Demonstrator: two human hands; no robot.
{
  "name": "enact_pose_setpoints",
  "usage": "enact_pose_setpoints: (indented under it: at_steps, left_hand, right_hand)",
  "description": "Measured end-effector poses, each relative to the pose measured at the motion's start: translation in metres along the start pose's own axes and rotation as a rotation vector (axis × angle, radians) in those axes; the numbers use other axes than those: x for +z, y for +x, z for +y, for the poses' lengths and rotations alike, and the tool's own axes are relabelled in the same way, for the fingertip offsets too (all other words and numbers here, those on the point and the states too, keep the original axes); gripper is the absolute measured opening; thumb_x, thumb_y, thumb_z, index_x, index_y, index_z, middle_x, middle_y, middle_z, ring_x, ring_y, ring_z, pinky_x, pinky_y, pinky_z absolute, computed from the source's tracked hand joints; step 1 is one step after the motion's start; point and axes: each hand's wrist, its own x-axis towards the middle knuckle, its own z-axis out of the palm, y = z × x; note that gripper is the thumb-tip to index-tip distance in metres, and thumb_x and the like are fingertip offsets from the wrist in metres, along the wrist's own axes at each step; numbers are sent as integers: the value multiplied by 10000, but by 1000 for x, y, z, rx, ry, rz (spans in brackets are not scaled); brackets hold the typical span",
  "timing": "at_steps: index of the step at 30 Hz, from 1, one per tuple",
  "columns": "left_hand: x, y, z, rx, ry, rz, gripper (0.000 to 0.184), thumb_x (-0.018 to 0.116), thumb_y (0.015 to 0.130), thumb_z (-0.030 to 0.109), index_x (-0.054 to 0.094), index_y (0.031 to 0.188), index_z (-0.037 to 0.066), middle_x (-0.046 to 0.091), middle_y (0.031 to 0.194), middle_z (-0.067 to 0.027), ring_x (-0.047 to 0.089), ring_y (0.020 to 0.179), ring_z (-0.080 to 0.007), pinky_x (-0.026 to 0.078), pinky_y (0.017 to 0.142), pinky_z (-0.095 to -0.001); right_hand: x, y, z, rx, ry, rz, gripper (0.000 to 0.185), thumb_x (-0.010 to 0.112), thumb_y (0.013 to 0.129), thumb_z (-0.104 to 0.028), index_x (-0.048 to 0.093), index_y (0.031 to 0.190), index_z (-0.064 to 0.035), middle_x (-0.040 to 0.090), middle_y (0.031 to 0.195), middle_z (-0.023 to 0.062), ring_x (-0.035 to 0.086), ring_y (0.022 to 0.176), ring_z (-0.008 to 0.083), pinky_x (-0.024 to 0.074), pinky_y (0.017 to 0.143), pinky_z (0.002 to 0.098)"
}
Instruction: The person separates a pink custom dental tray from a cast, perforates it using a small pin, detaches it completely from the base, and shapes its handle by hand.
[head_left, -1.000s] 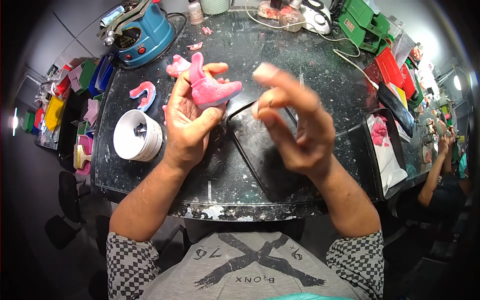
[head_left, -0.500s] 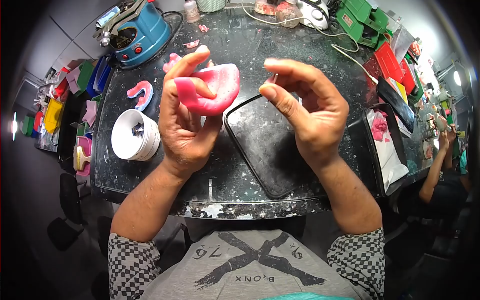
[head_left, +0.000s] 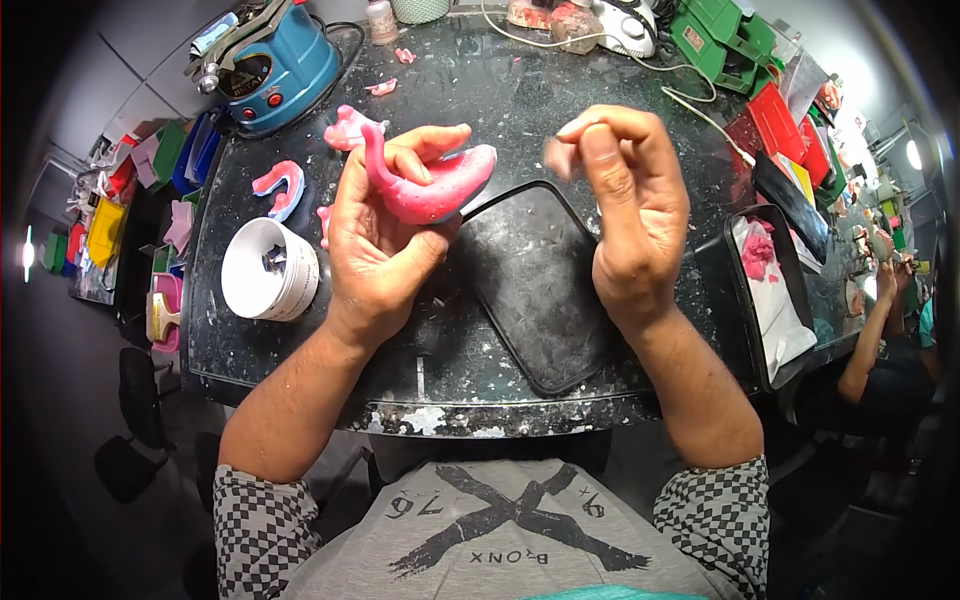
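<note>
Between the thumb and fingers of my left hand (head_left: 378,262) is a pink dental impression tray (head_left: 435,192), dotted with small holes. Its curved handle points up, and my hand is closed on it above the bench. My right hand (head_left: 642,225) hovers to the right, apart from the tray, with thumb and fingers pinched together. The fingertips are slightly blurred, and whatever they hold is hidden. Below and between my hands lies a flat black rectangular tray (head_left: 540,300). Left of my left hand stands a white tub (head_left: 255,290) with small metallic pieces inside.
A pink and blue dental impression (head_left: 286,192) lies behind the tub. Pink scraps (head_left: 382,88) dot the dark bench. A blue machine (head_left: 285,75) stands back left. To the right, a black tray (head_left: 800,315) holds white paper and pink material. Another person's arm (head_left: 868,340) is far right.
My left hand has tilted the impression tray, turning its handle upright. My right fingers have curled and shifted slightly right, and the thin metallic thing seen at their tips no longer shows.
</note>
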Motion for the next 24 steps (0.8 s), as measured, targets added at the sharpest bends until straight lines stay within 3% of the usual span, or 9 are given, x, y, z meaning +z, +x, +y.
enact_pose_setpoints:
  at_steps: [2, 3, 4, 7, 10, 15, 17, 21, 24]
  left_hand:
    - [0, 1, 2, -23, -13, -3, 379, 639, 786, -55, 444, 1083, 75, 514, 1335, -202, 429, 1392, -369, 324, 1172, -506]
    - [0, 1, 2, -24, -14, -4, 379, 639, 786, -55, 444, 1083, 75, 514, 1335, -202, 429, 1392, -369, 324, 1172, -506]
    - [0, 1, 2, -20, -2, -6, 376, 627, 780, -56, 442, 1080, 75, 514, 1334, -203, 425, 1395, -372, 321, 1173, -503]
    - [-4, 1, 1, 9, 28, -31, 372, 599, 765, -66, 439, 1070, 76, 515, 1334, -204, 414, 1404, -377, 316, 1174, -497]
    - [-3, 1, 1, 38, 26, -52, 405, 544, 714, -117, 433, 1058, 66, 515, 1339, -213, 423, 1393, -360, 312, 1170, -483]
    - [-3, 0, 1, 56, 42, -78, 454, 499, 665, -159, 428, 1061, 51, 519, 1333, -217, 439, 1375, -351, 305, 1168, -474]
    - [-1, 0, 1, 48, 27, -57, 468, 494, 666, -160, 429, 1082, 44, 531, 1297, -205, 458, 1354, -346, 320, 1160, -476]
    - [0, -3, 0, 3, -35, -10, 498, 481, 671, -163, 437, 1128, 30, 537, 1263, -190, 482, 1323, -335, 341, 1150, -478]
    - [-4, -3, -2, 28, -24, -125, 527, 469, 677, -168, 440, 1170, 17, 545, 1228, -182, 502, 1297, -320, 353, 1146, -475]
  right_hand:
    - [-6, 7, 3, -388, -526, -73, 154, 609, 1008, -193, 664, 1068, -63, 637, 981, 41, 543, 820, 71, 456, 777, 204]
    - [-2, 4, -3, -308, -440, -45, 114, 667, 959, -131, 694, 1029, -45, 658, 1016, 53, 586, 906, 117, 472, 867, 247]
    - [1, 1, -7, -307, -442, -45, 114, 667, 959, -131, 694, 1029, -45, 658, 1016, 53, 586, 906, 117, 472, 867, 247]
    - [6, -4, -10, -138, -24, -50, 135, 710, 891, 4, 721, 1020, -36, 701, 1033, 48, 645, 983, 151, 499, 924, 307]
    - [7, -5, -6, -213, -83, -116, 165, 739, 872, -15, 725, 1036, -27, 734, 1019, 58, 666, 991, 143, 503, 949, 304]
    - [11, -8, -11, -115, 20, -65, 206, 773, 833, -25, 736, 1035, -50, 750, 1010, 51, 683, 986, 158, 483, 998, 353]
    - [4, -3, -15, -334, -404, -149, 199, 782, 834, -55, 740, 1028, -63, 752, 1004, 52, 689, 980, 170, 466, 1015, 388]
    - [5, -5, -1, -252, -136, -131, 186, 781, 844, -86, 741, 1025, -66, 749, 1013, 52, 691, 984, 172, 451, 1028, 442]
    - [8, -7, -1, -219, -143, -102, 179, 770, 857, -73, 736, 1031, -46, 748, 1001, 65, 697, 969, 165, 496, 975, 396]
